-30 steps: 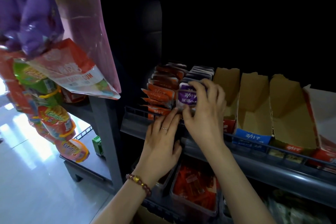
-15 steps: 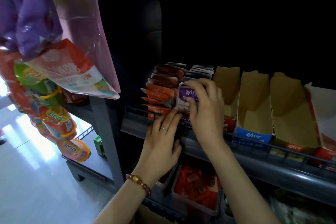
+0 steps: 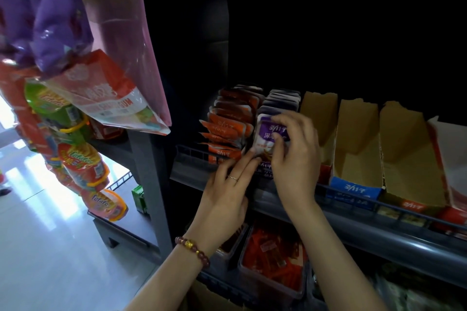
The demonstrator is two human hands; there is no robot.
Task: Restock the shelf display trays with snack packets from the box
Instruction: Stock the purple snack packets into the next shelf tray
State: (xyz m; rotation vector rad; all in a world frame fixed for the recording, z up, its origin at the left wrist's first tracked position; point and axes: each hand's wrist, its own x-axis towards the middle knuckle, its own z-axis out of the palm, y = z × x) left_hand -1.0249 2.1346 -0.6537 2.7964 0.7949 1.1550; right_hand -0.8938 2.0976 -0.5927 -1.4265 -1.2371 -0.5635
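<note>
A purple snack packet (image 3: 266, 132) stands at the front of a row of dark packets (image 3: 281, 98) in a shelf display tray. My right hand (image 3: 294, 154) curls its fingers over the packet's top and right edge. My left hand (image 3: 228, 189) reaches up with straight fingers that touch the packet's lower left corner. To the left of it, a tray holds a row of orange packets (image 3: 228, 121). Three cardboard display trays (image 3: 358, 144) to the right show bare brown insides. A cardboard box corner (image 3: 202, 298) shows at the bottom.
The grey shelf rail (image 3: 379, 235) runs across below the trays. Clear tubs of red packets (image 3: 274, 257) sit on the lower shelf. Hanging snack bags (image 3: 83, 156) and a pink and purple plastic bag (image 3: 63, 20) crowd the left. Pale shiny floor (image 3: 45, 247) lies lower left.
My right hand has shifted right and lower on the purple packet, uncovering more of its face. My left hand's fingertips have moved up to the packet's lower corner.
</note>
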